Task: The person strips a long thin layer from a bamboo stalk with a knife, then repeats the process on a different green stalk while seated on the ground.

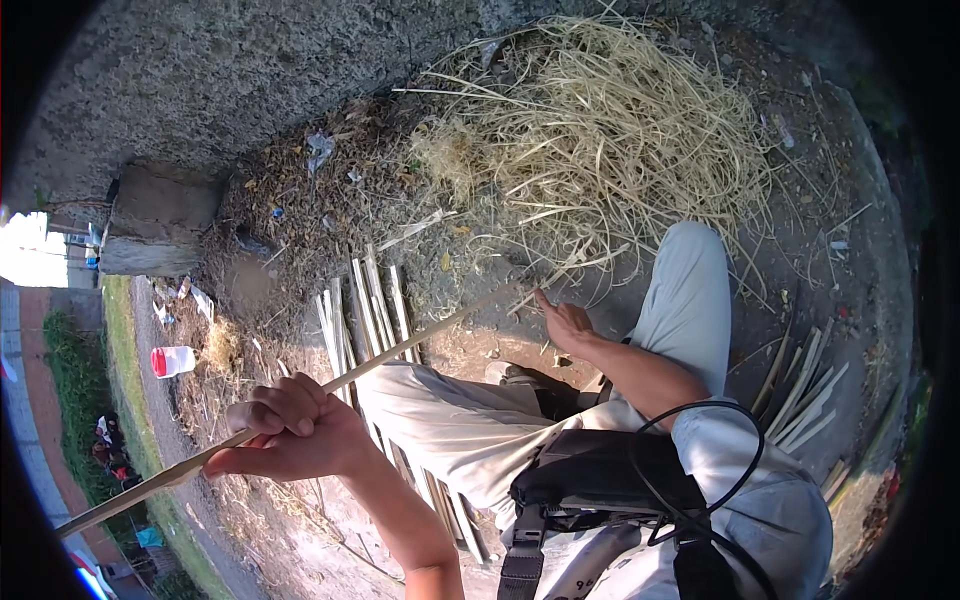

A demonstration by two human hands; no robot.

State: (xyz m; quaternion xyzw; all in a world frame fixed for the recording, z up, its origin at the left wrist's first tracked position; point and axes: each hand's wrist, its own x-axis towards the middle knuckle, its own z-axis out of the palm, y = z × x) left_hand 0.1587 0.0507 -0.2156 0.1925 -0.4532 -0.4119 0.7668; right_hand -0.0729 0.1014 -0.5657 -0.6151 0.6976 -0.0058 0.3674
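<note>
My left hand (295, 430) is closed around a long, thin bamboo strip (400, 345). The strip slants from the lower left up toward the middle, crossing above my left leg. Close to its upper end is my right hand (567, 325), fingers curled in and one pointing forward along the strip. Whatever those fingers hold is too small or hidden to make out. Several split bamboo strips (372, 305) lie on the ground beyond and beneath my left leg. A big tangled heap of pale bamboo shavings (630, 130) rests ahead of my right knee.
More bamboo strips (805, 400) lie right of my right leg. A rough wall (270, 70) runs along the far side, with a block (165, 215) at its left. Farther left stands a red-and-white container (173, 361). A black cable (755, 440) loops by my right arm.
</note>
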